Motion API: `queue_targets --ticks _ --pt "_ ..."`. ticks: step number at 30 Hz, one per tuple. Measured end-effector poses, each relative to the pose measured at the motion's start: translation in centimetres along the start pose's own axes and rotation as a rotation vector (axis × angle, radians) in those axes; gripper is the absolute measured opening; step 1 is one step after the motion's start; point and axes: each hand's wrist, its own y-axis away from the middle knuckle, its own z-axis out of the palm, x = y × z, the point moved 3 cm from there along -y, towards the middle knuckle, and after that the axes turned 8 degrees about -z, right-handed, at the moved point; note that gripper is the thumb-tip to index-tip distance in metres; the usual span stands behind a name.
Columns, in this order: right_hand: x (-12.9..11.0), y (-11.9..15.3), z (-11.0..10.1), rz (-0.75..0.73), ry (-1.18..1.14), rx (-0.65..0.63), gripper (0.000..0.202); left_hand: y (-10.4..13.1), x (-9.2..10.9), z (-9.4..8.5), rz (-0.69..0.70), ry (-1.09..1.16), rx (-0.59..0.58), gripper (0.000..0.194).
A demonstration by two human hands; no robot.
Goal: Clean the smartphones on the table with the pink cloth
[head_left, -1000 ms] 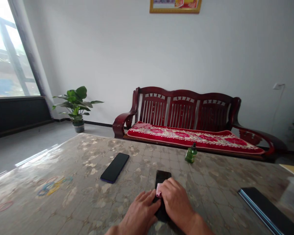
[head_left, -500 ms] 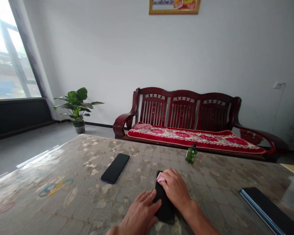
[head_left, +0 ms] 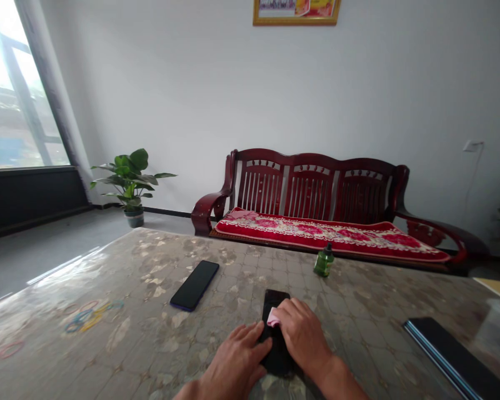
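Cloth of pink colour (head_left: 273, 318) is, in the head view, pinched in my right hand (head_left: 303, 336), over the screen of a black phone (head_left: 278, 360). This phone lies flat on the patterned table (head_left: 150, 350), directly before me. My left hand (head_left: 236, 358) touches its left edge, thumb and fingers apart. Another phone (head_left: 195, 285) lies farther to the left; a green bottle (head_left: 324, 264) stands beyond, to the right.
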Motion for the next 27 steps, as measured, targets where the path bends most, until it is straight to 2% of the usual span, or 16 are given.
queue_targets --ticks 6,12,14,19,24,27 --pt "2.0 -0.9 0.0 0.084 0.068 0.085 0.023 -0.3 -0.9 -0.3 0.013 -0.023 -0.001 0.045" --pt "-0.8 0.3 -0.2 -0.055 0.019 0.067 0.016 -0.6 -1.1 -1.0 0.051 -0.003 0.041 0.037" --pt "-1.1 0.2 -0.1 -0.061 0.037 0.066 0.014 -0.6 -1.1 -0.9 0.048 -0.001 0.040 0.037" --pt "1.1 -0.7 -0.1 0.077 0.115 0.115 0.020 -0.7 -1.3 -0.4 0.014 -0.026 0.051 0.042" --pt "2.3 -0.7 -0.4 0.161 0.125 0.085 0.015 -1.3 0.1 0.8 -0.121 -0.065 0.125 0.062" --pt "2.4 -0.5 -0.5 0.202 0.086 0.062 0.011 -1.7 1.4 1.2 -0.181 -0.118 0.154 0.063"
